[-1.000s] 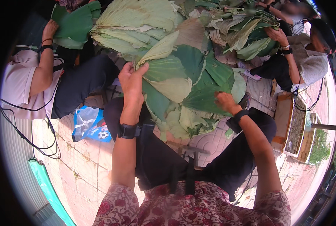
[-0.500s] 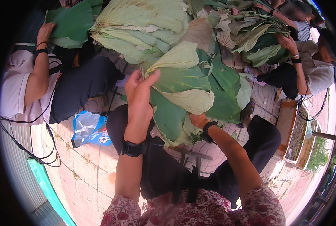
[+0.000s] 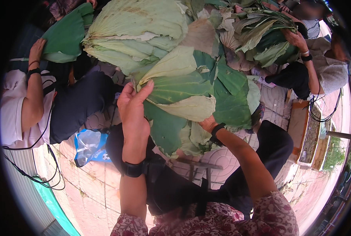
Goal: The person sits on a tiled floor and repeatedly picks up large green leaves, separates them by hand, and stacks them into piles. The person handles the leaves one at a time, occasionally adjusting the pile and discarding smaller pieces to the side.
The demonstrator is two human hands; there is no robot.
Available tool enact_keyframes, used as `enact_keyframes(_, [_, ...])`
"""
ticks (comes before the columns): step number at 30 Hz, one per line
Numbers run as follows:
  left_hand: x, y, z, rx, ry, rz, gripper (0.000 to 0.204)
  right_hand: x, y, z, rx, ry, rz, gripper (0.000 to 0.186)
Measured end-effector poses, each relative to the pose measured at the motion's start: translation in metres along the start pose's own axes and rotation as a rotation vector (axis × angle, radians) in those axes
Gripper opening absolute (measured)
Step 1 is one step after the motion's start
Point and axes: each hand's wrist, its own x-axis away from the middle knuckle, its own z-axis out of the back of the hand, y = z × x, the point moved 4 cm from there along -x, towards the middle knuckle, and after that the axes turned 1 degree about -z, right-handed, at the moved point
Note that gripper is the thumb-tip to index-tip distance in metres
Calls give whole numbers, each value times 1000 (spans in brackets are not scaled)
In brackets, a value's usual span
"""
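Observation:
In front of me lies a folded lotus leaf [image 3: 179, 88], green in the middle with paler flaps folded over it. My left hand [image 3: 134, 104] is closed on its gathered end, thumb on top. At the leaf's near right edge is my right hand [image 3: 209, 124], its fingertips tucked under the pale flap and partly hidden. Beneath both hands spread more lotus leaves, among them a dark green leaf [image 3: 232, 92] to the right. A thick bundle of pale folded leaves [image 3: 138, 29] lies just beyond my left hand.
A person at the left holds a green leaf [image 3: 65, 37]. Another at the right grips a leaf bundle [image 3: 270, 33]. A blue and clear bag [image 3: 91, 147] lies on the paving by my left knee. Wooden boxes [image 3: 306, 137] stand at the right.
The scene has shifted left in the picture, my left hand and the folded leaf with it. My right hand keeps nearly the same place in the picture. Both grips look alike.

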Motion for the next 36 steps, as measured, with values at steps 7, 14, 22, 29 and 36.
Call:
enact_keyframes(7, [-1,-2,4,82,8,-28,32,-42,72,120,-8,56,-543,48])
enact_keyframes(14, [3,-8,-4,85,-19,-32,30,-8,105,250,-1043,317,-229,34])
enact_keyframes(22, [7,-15,-21,15,10,-110,26,44,53,300,-1251,629,-837,19])
enact_keyframes(29, [10,-12,-18,-204,87,-310,26,57,91,299,-1151,719,-815,15])
enact_keyframes(36, [20,-15,-35,-400,45,-490,25,78,70,328,-371,612,-790,17])
